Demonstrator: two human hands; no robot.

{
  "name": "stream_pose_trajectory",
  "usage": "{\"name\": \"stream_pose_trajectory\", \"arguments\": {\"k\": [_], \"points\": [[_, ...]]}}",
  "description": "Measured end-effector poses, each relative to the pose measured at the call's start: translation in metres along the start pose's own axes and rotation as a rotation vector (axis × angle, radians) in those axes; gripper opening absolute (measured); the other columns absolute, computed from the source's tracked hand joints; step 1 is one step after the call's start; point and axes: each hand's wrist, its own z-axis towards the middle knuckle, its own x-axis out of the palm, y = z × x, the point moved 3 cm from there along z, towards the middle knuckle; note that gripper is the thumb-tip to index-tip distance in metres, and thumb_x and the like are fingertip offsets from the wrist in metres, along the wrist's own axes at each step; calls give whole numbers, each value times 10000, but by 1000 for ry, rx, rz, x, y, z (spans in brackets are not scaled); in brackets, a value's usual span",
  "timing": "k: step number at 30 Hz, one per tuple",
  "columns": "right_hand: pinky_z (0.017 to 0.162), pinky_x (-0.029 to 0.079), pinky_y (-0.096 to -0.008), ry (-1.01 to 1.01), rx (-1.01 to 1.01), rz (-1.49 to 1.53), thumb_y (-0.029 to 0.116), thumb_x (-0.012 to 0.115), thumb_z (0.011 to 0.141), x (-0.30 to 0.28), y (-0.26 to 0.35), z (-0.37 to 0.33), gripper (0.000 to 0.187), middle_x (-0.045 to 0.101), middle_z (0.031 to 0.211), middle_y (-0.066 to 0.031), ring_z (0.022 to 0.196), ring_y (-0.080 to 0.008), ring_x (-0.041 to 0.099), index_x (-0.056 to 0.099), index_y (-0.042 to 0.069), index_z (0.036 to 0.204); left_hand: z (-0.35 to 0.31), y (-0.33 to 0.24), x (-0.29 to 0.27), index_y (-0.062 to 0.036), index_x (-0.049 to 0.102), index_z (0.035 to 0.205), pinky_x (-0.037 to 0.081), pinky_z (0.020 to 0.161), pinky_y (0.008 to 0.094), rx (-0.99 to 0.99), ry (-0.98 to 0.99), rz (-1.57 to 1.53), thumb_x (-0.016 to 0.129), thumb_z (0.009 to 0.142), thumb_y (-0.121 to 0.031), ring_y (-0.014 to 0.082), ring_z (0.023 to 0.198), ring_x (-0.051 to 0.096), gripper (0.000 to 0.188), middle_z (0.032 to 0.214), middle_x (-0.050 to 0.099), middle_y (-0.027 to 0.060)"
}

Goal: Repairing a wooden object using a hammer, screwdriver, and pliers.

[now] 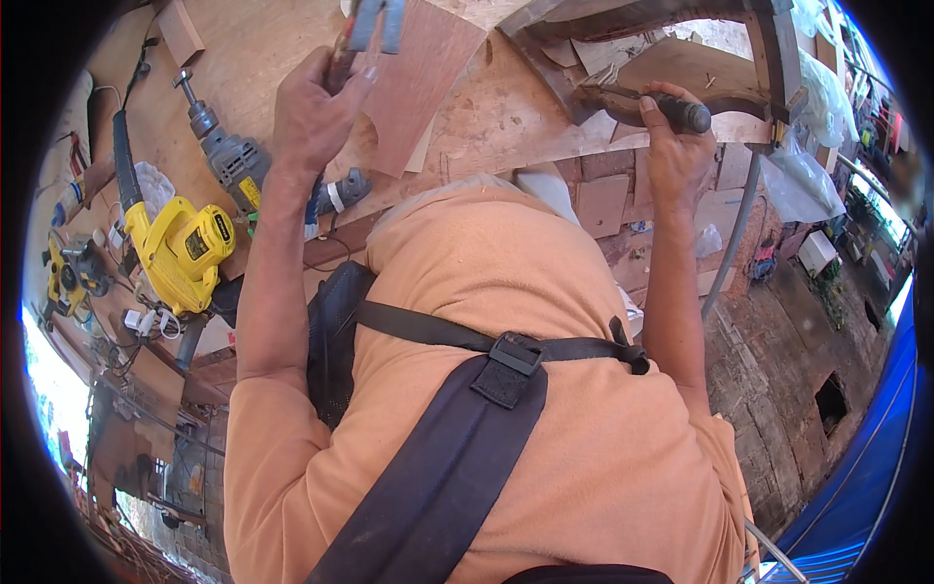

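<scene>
My left hand (316,112) is raised at the top of the view, closed around the handle of a hammer (377,27). The hammer's grey forked head is partly cut off by the upper edge. On the right, my right hand (676,146) grips a chisel (687,115) by its dark, rounded handle. Its blade points left, against the curved, dark wooden frame (735,100). Small pale shavings lie by the blade. Below the hammer a flat reddish-brown wood panel (413,88) rests on the workbench (486,122).
On the left lie a grey power drill (229,156), a yellow blower (185,248) with a black nozzle, and a blue-grey power tool (341,192). Cables and small tools crowd the far left. Clear plastic bags (803,180) hang beside the frame, above a worn floor (769,375).
</scene>
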Motion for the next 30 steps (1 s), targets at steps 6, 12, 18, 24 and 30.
{"name": "stream_pose_trajectory", "arguments": {"k": [6, 12, 18, 24, 30], "points": [[866, 500, -251, 21, 17, -23, -44, 698, 879, 2, 2, 1, 214, 684, 1030, -53, 955, -123, 621, 662, -2, 1085, 1, -68, 11, -33, 660, 972, 415, 571, 262, 292, 12, -199, 755, 874, -154, 42, 659, 483, 182, 740, 555, -54], [854, 498, -251, -1, -18, 1, -31, 705, 876, -2, -8, 1, 192, 688, 999, -50, 926, -118, 621, 679, 1, 1063, 11, -166, 6, -22, 563, 820, 400, 503, 349, 399, 156, -94, 726, 840, -173, 181, 518, 505, 223, 593, 498, 70], [825, 508, -267, 2, -38, -36, -3, 712, 867, -1, -9, 4, 183, 684, 944, -31, 883, -114, 623, 690, 22, 1047, 14, -209, 11, 4, 545, 811, 412, 559, 371, 468, 231, -91, 719, 846, -140, 216, 575, 527, 229, 641, 554, 134], [773, 498, -269, 54, -128, -181, 41, 719, 863, 7, 4, 11, 174, 682, 917, -31, 822, -115, 611, 661, 3, 1023, 4, -246, 18, 3, 550, 835, 429, 564, 404, 765, 275, -171, 700, 855, -90, 259, 572, 566, 178, 644, 565, 161], [783, 502, -286, 41, -386, -289, 78, 724, 861, 3, -7, 15, 181, 688, 947, -47, 862, -132, 619, 657, 4, 1012, 14, -227, 64, -5, 575, 899, 495, 611, 471, 918, 283, 119, 655, 882, -170, 367, 656, 662, 184, 741, 650, 210]]}}
